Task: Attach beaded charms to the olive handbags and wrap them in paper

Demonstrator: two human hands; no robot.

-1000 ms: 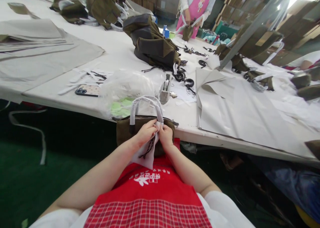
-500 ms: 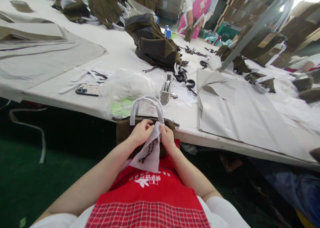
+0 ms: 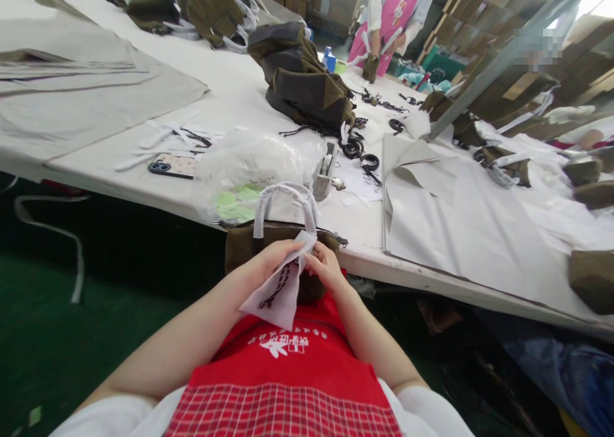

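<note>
An olive-brown handbag (image 3: 240,248) leans against the table's front edge, its zipped top level with the tabletop. White wrapping covers its upright handles (image 3: 288,190). My left hand (image 3: 278,254) is closed on a sheet of thin white tissue paper (image 3: 281,299) at the base of the right side of the handle. On that sheet lies a dark braided cord (image 3: 278,286), its upper end hidden near my fingers. My right hand (image 3: 326,264) pinches the sheet's right edge with thumb and fingers.
Behind the bag lie a clear plastic bag (image 3: 254,162), a tape dispenser (image 3: 325,171) and a phone (image 3: 171,166). Farther back sits a large olive bag (image 3: 302,75) near black rings and cords (image 3: 357,149). Grey sheets (image 3: 446,213) cover the right. A co-worker in a pink apron (image 3: 396,15) stands opposite.
The tissue paper has swung slightly left and folded over at its top. My right hand has shifted a little, its fingers now bent lower on the sheet's edge. The view has tilted slightly.
</note>
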